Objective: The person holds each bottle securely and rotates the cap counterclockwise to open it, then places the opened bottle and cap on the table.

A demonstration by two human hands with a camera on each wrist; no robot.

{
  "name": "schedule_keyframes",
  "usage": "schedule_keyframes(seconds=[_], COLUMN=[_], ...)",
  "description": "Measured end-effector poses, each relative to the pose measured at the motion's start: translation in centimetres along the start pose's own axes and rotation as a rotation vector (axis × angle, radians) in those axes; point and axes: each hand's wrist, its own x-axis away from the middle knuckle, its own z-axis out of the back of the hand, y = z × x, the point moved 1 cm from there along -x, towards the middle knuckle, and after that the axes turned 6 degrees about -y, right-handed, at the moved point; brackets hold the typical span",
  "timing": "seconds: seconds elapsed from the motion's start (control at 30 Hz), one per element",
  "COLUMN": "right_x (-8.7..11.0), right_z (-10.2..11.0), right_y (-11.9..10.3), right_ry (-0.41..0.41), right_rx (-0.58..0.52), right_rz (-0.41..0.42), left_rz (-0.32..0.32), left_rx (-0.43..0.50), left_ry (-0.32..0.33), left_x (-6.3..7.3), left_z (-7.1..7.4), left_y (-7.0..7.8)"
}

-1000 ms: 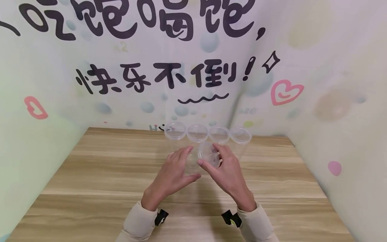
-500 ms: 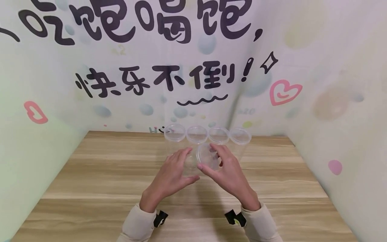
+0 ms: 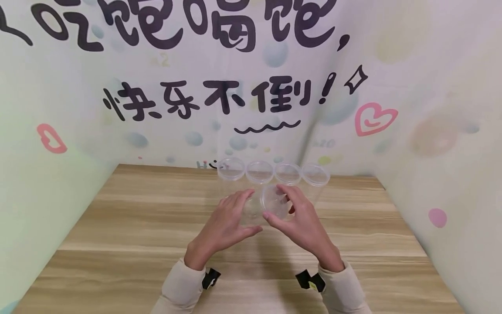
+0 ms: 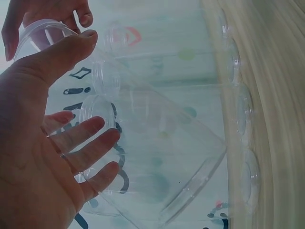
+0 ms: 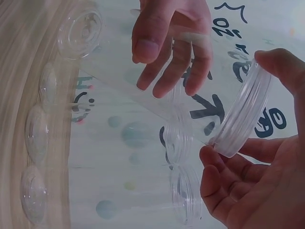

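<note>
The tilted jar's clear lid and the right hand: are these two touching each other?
Touching. The right wrist view shows it: the thumb of the right hand meets the upper edge of the clear lid, and a fingertip meets its lower edge.

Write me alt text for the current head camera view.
A person's left hand cups a tilted clear jar while the right hand grips its lid, at a wooden table. Behind, four clear jars stand in a row before a pale wall with black Chinese lettering.
</note>
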Motion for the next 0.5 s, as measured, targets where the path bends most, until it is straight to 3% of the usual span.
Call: schedule_keyframes(seconds=[0.5], right_x=[0.02], right_z=[0.56], right_y=[-0.02], right_ry=[-0.092], right_rx=[-0.076], right_rz=[-0.011], left_rz=[-0.004], left_rx=[0.013], left_ry=[-0.041], left_x=[0.04], left_z=[0.28], left_y=[-0.23])
